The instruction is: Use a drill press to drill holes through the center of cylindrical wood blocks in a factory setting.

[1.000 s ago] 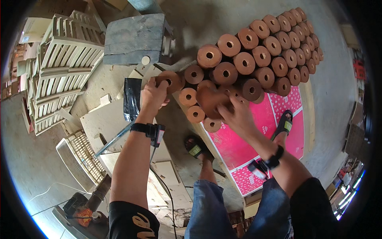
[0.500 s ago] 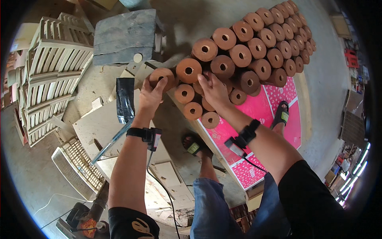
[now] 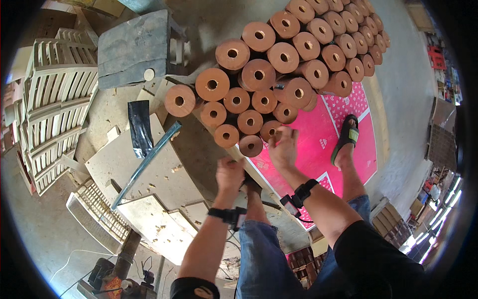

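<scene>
Brown cylinders (image 3: 259,74), each with a hole through its middle, lie stacked on their sides, with their round ends toward me. My left hand (image 3: 230,175) is closed, its fingers curled, just below the lowest small cylinder (image 3: 250,145) and apart from it; nothing shows in it. Close in front of a small cylinder (image 3: 270,129) at the pile's near edge is my right hand (image 3: 284,149), with fingers loosely bent and apart, holding nothing visible. A larger cylinder (image 3: 179,100) sits at the left end of the pile.
Pink patterned sheeting (image 3: 308,134) on a low platform lies under the pile. At left are pale boards (image 3: 144,164), a blue-grey tube (image 3: 149,164), black plastic (image 3: 140,127), a dark-topped stool (image 3: 132,50), slatted crates (image 3: 59,99) and a plastic basket (image 3: 99,214).
Both hands have left the cylinders at the upper left and moved down toward me; the left also moved right. The left-end cylinder now rests without a hand on it. The view has shifted.
</scene>
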`<state>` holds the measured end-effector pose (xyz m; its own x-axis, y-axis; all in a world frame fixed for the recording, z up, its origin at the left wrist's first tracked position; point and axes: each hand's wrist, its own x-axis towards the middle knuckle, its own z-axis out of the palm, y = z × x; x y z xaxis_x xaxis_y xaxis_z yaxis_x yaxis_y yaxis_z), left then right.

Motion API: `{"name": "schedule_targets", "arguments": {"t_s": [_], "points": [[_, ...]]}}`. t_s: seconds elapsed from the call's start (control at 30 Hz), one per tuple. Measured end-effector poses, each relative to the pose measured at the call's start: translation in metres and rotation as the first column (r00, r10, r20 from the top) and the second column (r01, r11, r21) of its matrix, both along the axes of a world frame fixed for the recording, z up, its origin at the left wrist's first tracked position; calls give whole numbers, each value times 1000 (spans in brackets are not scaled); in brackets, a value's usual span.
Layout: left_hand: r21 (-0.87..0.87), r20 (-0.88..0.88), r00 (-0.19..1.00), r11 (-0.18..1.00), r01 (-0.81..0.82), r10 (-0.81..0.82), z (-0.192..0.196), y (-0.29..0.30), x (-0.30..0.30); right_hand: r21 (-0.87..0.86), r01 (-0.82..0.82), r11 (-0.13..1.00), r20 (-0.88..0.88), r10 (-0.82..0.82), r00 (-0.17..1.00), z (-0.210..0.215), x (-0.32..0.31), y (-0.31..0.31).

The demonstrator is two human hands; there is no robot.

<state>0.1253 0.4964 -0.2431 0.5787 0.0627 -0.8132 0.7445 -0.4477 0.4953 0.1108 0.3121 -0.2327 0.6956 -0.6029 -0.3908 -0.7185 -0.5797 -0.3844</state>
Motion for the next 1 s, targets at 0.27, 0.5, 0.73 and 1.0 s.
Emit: {"name": "schedule_targets", "arguments": {"t_s": [0.27,0.5,0.73,1.0], "points": [[-436,-449,749,612,-659,487,-13,-60,-1,647,522,556,-276,-468,840,-2,8,-24],[-533,-500,724,490,-690,475,-13,-60,5,756,538,373,-299,-534,791,-10,-18,-42],[-205,-77,987,967,-151,138,69,-42,-11,554,367,747,-159,-339,928,54,-42,-50],[-63,178,981,996,-68,78,117,-2,118,564,40,825,106,-120,987,90,83,-21]]}}
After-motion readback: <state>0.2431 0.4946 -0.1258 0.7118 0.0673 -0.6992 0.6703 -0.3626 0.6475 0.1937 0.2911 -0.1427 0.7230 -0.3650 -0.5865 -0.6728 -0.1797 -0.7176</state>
